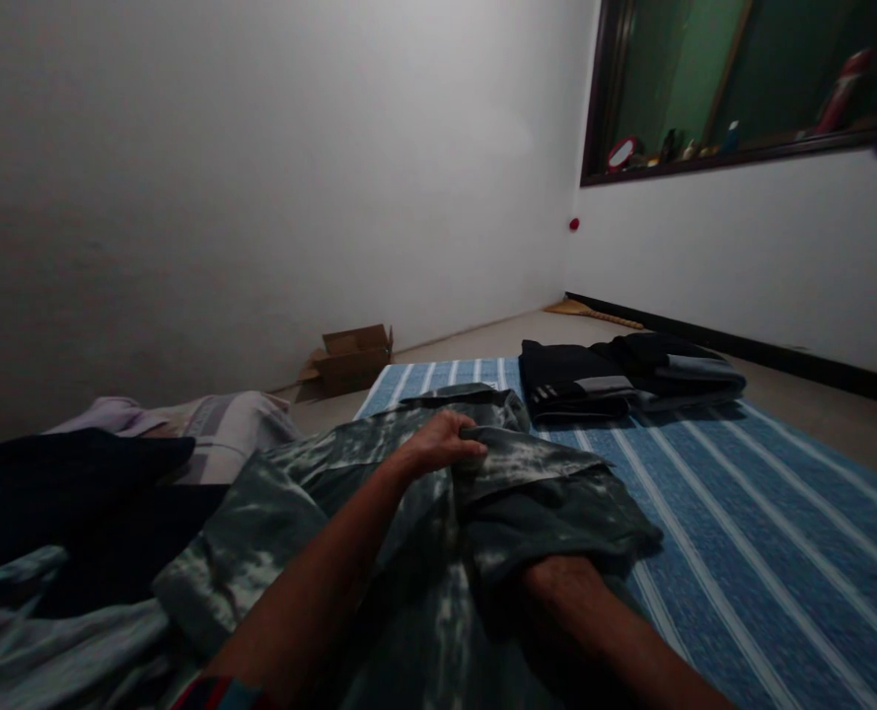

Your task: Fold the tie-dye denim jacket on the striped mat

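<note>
A grey-green tie-dye garment lies spread over the blue striped mat in front of me. My left hand rests on its upper part, fingers curled and pinching a fold of the cloth. My right hand is hidden under a flap of the same garment; only the right forearm shows, going in beneath the cloth.
A pile of folded dark clothes sits at the mat's far end. Loose dark and pale clothes are heaped at my left. A small open cardboard box stands by the white wall. A window ledge with small items is at upper right.
</note>
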A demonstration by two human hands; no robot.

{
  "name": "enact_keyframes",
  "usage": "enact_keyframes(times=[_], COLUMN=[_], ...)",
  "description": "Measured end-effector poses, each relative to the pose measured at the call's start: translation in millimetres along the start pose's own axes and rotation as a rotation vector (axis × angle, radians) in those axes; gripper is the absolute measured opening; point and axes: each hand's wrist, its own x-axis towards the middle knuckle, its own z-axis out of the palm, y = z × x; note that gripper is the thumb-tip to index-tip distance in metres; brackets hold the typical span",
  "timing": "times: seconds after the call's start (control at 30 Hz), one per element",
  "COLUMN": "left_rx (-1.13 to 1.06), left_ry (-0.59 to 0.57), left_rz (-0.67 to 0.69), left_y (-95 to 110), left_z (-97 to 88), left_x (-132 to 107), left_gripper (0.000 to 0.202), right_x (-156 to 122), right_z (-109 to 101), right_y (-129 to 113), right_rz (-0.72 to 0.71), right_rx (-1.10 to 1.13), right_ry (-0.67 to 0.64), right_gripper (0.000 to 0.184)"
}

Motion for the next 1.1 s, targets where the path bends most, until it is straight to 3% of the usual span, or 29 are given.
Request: enact_keyframes(times=[0.13, 0.23, 0.33, 0.47, 0.6, 0.77, 0.83, 0.97, 1.1], left_rx=[-0.339, -0.562, -0.7, -0.766, -0.762, -0.731, -0.722, -0.746, -0.817], left_ry=[0.08, 0.184, 0.223, 0.218, 0.198, 0.151, 0.134, 0.109, 0.154], left_rz=[0.044, 0.042, 0.024, 0.009, 0.039, 0.088, 0.117, 0.185, 0.23], left_y=[-4, -12, -20, -22, -9, 18, 28, 41, 39], left_z=[-13.6, -22.8, -22.7, -14.2, -9.8, -10.7, -11.3, -14.2, -23.6], left_x=[-7, -13, -14, -13, -7, 3, 7, 15, 17], left_gripper=[0.019, 0.02, 0.019, 0.016, 0.013, 0.01, 0.009, 0.01, 0.011], right_x=[-36, -72, -97, -103, -98, -107, -111, -110, -101], right_z=[-25, -44, -59, -74, -80, -67, -64, -72, -91], right_y=[13, 22, 26, 31, 26, 3, -4, -15, -30], right_rz=[-0.006, 0.29, 0.628, 0.802, 0.796, 0.655, 0.585, 0.655, 0.646], right_rx=[-0.113, -0.042, 0.108, 0.296, 0.283, -0.145, -0.275, -0.438, -0.489], right_ry=[0.026, 0.091, 0.056, -0.048, -0.114, -0.085, -0.13, -0.317, -0.363], right_gripper=[0.04, 0.043, 0.055, 0.064, 0.061, 0.065, 0.065, 0.045, 0.033])
